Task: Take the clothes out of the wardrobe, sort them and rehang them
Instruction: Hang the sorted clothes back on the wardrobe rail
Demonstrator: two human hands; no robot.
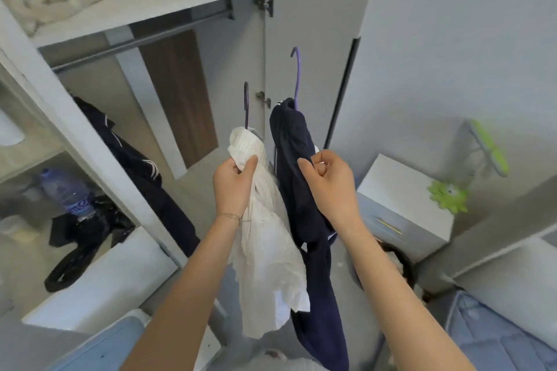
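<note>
Both hands are up in front of the open wardrobe (156, 6). The left hand (233, 187) is clamped on a white garment (268, 250), thumb and fingers bunching the fabric near its top. A dark hanger hook (247, 105) sticks up just above that hand, and the rest of the cloth trails down past the wrist. Just beside it, the right hand (331, 187) has its fingers curled tight into a navy garment (294, 141), with a purple hanger hook (297, 75) rising well above the knuckles. The two garments hang side by side, touching between the hands. Up and left of the left hand runs the wardrobe rail (141, 39) – and below it, further left, another dark garment (141, 166) hangs inside. A white cabinet (404, 199) sits just right of the right hand.
</note>
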